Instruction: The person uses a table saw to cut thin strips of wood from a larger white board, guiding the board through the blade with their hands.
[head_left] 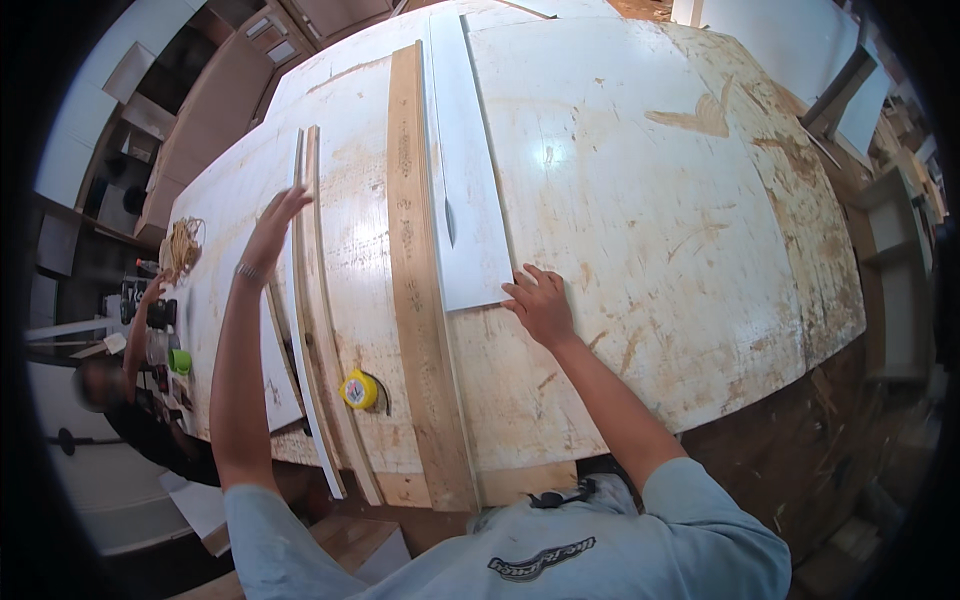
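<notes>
in the head view, a workshop surrounds a broad, stained white worktable (620, 200), with another person at its left side. a long white panel (464, 165) lies flat on it, alongside a brown wooden board (412, 250), probably so that their long edges run together. the right hand (540, 305) has its fingers loosely bent at the panel's near right corner, touching it, seemingly to steady it; whether they pinch the edge, i cannot tell. the left hand (280, 215) is unclenched, fingers extended, grasping nothing visible, over a narrow white strip (301, 330); contact there is unclear. a yellow tape measure (358, 390) sits between strip and board, seemingly within easy reach.
</notes>
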